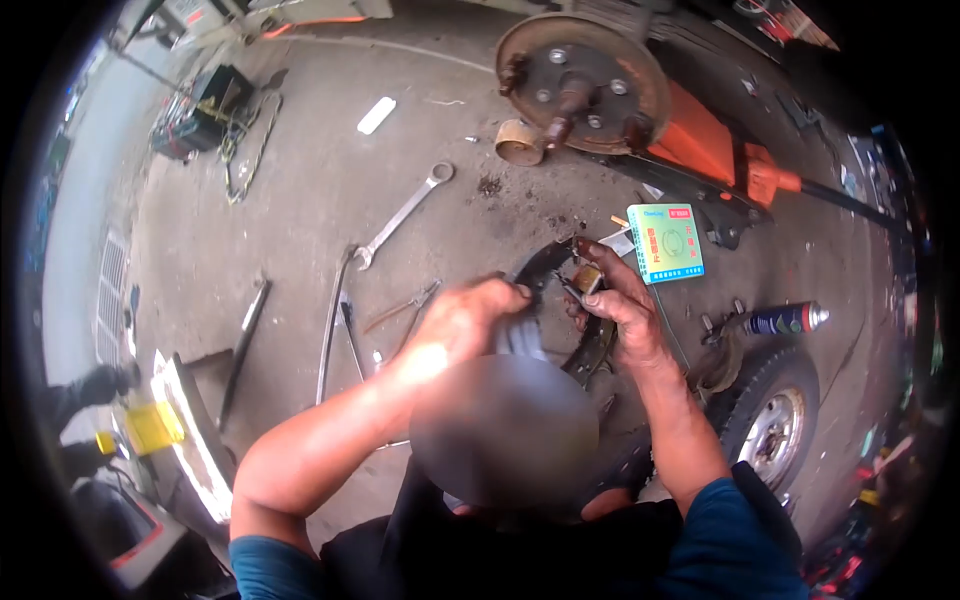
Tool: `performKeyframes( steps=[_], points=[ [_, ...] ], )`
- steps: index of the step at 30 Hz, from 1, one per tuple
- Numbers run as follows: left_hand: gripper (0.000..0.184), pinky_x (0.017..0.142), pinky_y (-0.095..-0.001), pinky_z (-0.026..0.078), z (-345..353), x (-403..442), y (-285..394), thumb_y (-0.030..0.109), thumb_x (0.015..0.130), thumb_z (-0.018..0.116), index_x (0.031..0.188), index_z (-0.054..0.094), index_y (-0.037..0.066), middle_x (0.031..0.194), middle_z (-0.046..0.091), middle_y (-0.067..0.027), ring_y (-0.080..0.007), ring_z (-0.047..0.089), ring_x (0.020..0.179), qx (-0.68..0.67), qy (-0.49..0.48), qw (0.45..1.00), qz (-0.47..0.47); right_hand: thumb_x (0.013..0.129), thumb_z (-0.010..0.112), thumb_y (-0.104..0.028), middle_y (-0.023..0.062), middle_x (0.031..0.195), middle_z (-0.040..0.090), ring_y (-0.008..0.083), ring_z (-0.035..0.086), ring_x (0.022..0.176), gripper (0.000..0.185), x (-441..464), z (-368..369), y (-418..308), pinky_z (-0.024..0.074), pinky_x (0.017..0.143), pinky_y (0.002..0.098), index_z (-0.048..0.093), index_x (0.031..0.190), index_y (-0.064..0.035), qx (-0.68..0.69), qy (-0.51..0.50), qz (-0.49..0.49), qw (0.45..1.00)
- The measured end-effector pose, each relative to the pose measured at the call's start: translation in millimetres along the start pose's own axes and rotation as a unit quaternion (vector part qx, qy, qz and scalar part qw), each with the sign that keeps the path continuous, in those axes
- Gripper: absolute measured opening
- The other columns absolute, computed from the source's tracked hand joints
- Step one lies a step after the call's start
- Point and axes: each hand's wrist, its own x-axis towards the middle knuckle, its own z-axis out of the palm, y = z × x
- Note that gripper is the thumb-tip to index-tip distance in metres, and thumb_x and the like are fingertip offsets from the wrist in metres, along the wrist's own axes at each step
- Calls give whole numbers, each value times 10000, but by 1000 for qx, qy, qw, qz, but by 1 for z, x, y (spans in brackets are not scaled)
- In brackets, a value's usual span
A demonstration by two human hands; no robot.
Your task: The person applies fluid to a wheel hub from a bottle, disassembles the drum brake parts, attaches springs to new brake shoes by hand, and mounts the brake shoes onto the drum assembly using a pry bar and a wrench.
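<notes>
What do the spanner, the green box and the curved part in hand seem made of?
Spanner: likely steel, by its silvery-grey sheen. Green box: probably printed cardboard, by its flat, straight-edged faces and lettering. Curved part: perhaps metal, dark and dull; blur leaves that open.

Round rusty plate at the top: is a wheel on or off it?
Off: the plate shows its bolts and central shaft uncovered.
</notes>
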Motion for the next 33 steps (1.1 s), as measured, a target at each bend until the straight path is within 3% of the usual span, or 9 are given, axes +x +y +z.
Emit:
performKeyframes(
  steps=[4, 8, 10, 12, 14, 15, 17, 24, 33],
  points=[
    [641, 860, -279, 499, -15, -5, 61, 143, 792, 677, 1288, 434, -182, 975, 642, -126, -187, 619, 885, 90, -1, 994, 66, 735, 587, -195, 43, 895, 574, 109, 520, 763, 676, -3, 17, -31, 437, 672, 247, 442, 1368, -9, -76, -46, -55, 994],
    [430, 729, -347, 487, -20, -4, 145, 264, 779, 631, 1070, 610, -52, 802, 631, -84, -192, 594, 772, 487, -116, 838, 217, 817, 574, -126, 32, 902, 575, 107, 533, 794, 560, 3, 44, -56, 462, 719, 254, 473, 1357, -17, -97, -1, -99, 990],
    [428, 693, -376, 495, -10, -3, 178, 221, 786, 594, 1107, 603, -62, 774, 637, -73, -205, 595, 715, 543, -137, 785, 262, 851, 596, -139, 46, 920, 604, 124, 590, 819, 520, 11, 52, -71, 487, 746, 273, 485, 1340, 0, -155, 42, -127, 979],
    [653, 698, -284, 507, -16, 10, 194, 447, 828, 665, 1260, 553, -30, 853, 634, -71, -165, 619, 759, 538, -95, 775, 317, 830, 633, -227, 81, 873, 637, 147, 618, 774, 576, 25, 52, -95, 491, 723, 264, 487, 1330, 19, -190, 42, -198, 961],
    [638, 854, -334, 516, 1, 12, 214, 324, 841, 676, 1335, 492, -36, 1049, 645, -154, -215, 632, 975, 566, -74, 753, 327, 822, 644, -247, 84, 847, 642, 147, 620, 763, 579, 50, 48, -111, 492, 694, 265, 502, 1307, 36, -220, 63, -291, 929],
    [596, 673, -352, 613, 22, 5, 213, 84, 776, 591, 1345, 443, -15, 1235, 565, -204, -262, 643, 929, 441, -59, 857, 259, 821, 651, -226, 88, 856, 648, 146, 619, 766, 571, 59, 46, -119, 490, 703, 266, 503, 1301, 43, -198, 62, -283, 936],
    [551, 654, -342, 611, 15, 19, 219, 75, 752, 577, 1281, 479, -41, 1176, 578, -193, -245, 654, 875, 384, -129, 845, 349, 815, 610, -91, 129, 1060, 656, 177, 621, 942, 459, 57, 58, -146, 496, 845, 284, 531, 1237, 70, -173, 91, -252, 948],
    [506, 656, -295, 553, 1, 67, 222, -7, 718, 548, 1221, 520, -44, 1047, 635, -140, -193, 643, 805, 347, -105, 845, 393, 814, 581, -24, 123, 1054, 649, 161, 614, 936, 454, 81, 56, -152, 493, 844, 279, 517, 1251, 78, -125, 55, -284, 949],
    [471, 684, -289, 540, -16, 72, 212, -30, 780, 534, 1250, 509, -33, 1059, 633, -120, -186, 638, 848, 272, -83, 856, 432, 794, 592, -47, 75, 822, 652, 133, 590, 707, 439, 87, 72, -167, 469, 631, 261, 527, 1208, 85, -222, 68, -293, 927]
  ],
)
